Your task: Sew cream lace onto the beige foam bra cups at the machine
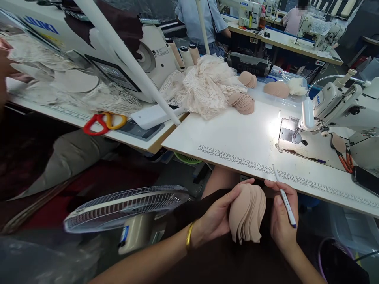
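My left hand (217,215) grips a fanned stack of beige fabric pieces (247,213) with rounded tops, held above my lap in front of the table edge. Beside it on the right, my right hand (282,215) is closed on a white marking pen (286,201), which has a purple end pointing down and its thin tip slanting up toward the table. The right fingertips are near the stack but apart from it. More beige pieces (241,103) lie in a fanned pile at the back of the table, next to a heap of cream lace (204,85).
A lit sewing machine (331,102) stands on the white table (237,134) at right, with orange-handled snips (345,157) and a black phone (365,179) near it. Red and yellow scissors (103,123) lie on the left table. A fan (127,209) stands below; people sit nearby.
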{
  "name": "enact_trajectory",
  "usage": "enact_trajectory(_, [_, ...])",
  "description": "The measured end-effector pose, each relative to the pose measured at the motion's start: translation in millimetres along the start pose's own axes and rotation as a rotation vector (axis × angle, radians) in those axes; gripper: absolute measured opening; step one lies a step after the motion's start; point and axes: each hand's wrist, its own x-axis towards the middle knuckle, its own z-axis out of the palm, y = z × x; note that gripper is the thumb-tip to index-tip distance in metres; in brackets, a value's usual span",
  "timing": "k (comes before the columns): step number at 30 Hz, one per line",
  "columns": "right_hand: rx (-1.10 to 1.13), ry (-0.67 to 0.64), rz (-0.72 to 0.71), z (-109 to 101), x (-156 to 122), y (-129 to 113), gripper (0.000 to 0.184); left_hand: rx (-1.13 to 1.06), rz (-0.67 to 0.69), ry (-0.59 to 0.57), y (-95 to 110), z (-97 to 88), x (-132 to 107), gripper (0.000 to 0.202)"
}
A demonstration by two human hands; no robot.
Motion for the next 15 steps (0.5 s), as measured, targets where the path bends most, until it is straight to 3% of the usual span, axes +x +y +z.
enact_trajectory(2, [-0.137, -0.02, -0.105, -5.3, -3.0, 0.7, 0.022, -0.06, 0.022, 0.028, 1.1, 0.2, 1.7, 0.042])
enact_trajectory(7, [-0.433, -0.212, -0.399, -11.7, -6.0, -5.8, 0.032, -0.142, 0.022, 0.024, 0.5, 1.2, 5.6, 0.045])
enact_trajectory(15, [-0.404, -0.085, -0.522, -2.1, 1.9, -7.7, 0.034, -0.142, 0.165, 0.113, -2.4, 3.4, 7.8, 0.047])
